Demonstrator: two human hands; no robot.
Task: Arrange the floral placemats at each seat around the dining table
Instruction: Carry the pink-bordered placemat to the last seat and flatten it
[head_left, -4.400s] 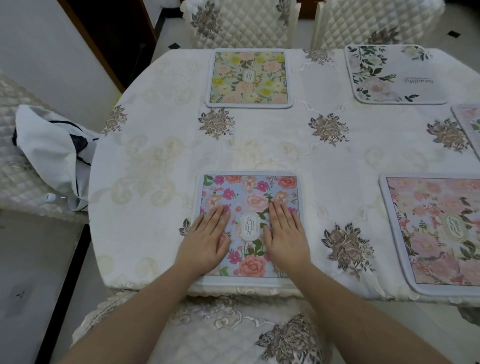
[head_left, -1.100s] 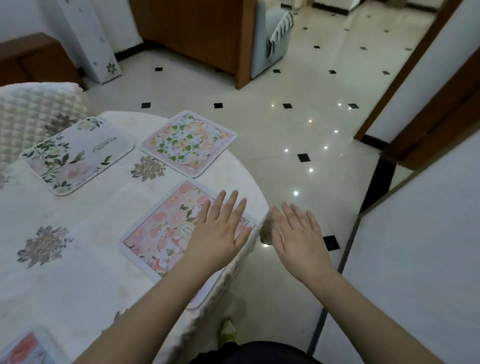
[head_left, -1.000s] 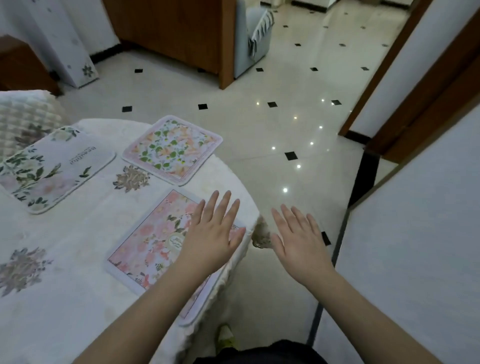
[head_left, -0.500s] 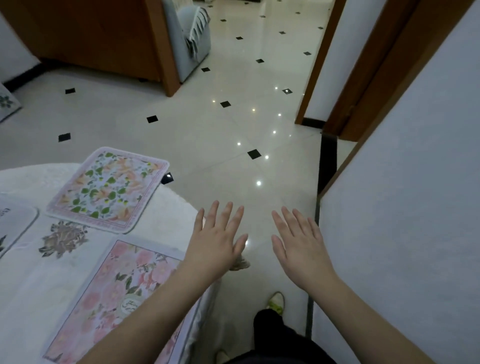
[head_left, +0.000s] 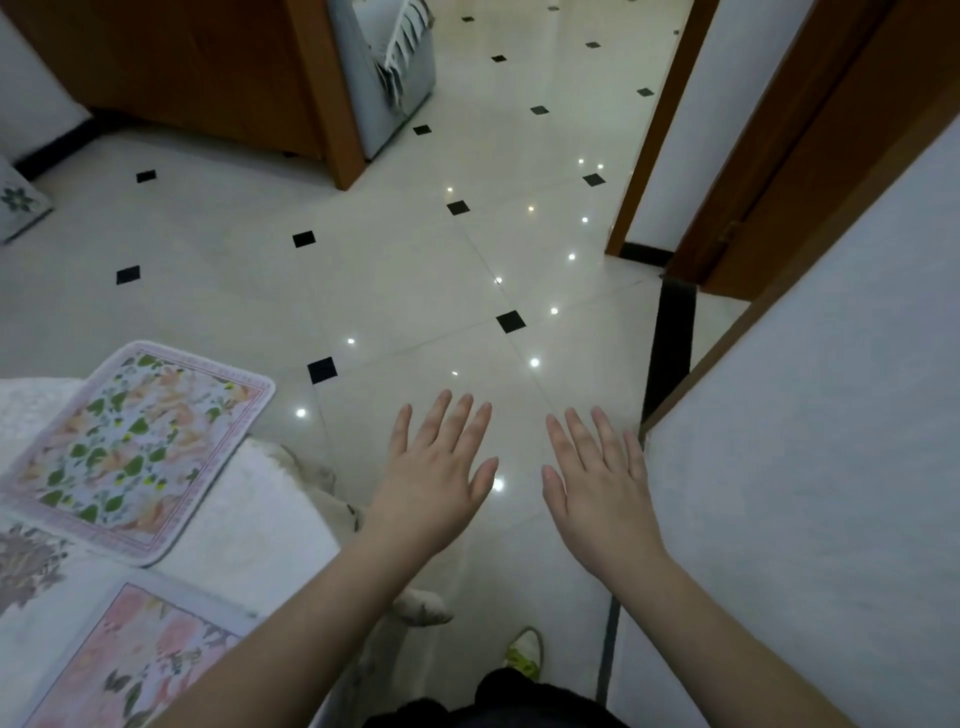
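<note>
Both hands were out over the tiled floor (head_left: 415, 270), off the edge of the dining table (head_left: 249, 525), and the placemats lay away to their left. The green-leaf floral placemat (head_left: 130, 447) sat at about nine o'clock from the left hand (head_left: 436, 478), near the table's rounded edge, with its far right corner hanging slightly past the white tablecloth. Its long axis ran from roughly seven o'clock to one o'clock in the head view, so it lay skewed to the person's line of sight. The pink floral placemat (head_left: 130, 660) lay at about seven to eight o'clock from that hand, partly crossed by the left forearm and cut off by the lower frame edge. The two mats were near each other but apart, with a brown embroidered flower on the cloth at their left.

The left hand was clearly the nearer one to both mats; the right hand (head_left: 597, 483) hovered further off, close beside the white wall (head_left: 805, 441) at its three o'clock.

Each hand was flat and palm down, fingers straight and slightly spread, holding nothing and touching nothing. They floated side by side with a gap between the thumbs. Any further adjustment of a mat would probably call for a turn back leftward towards the table.
</note>
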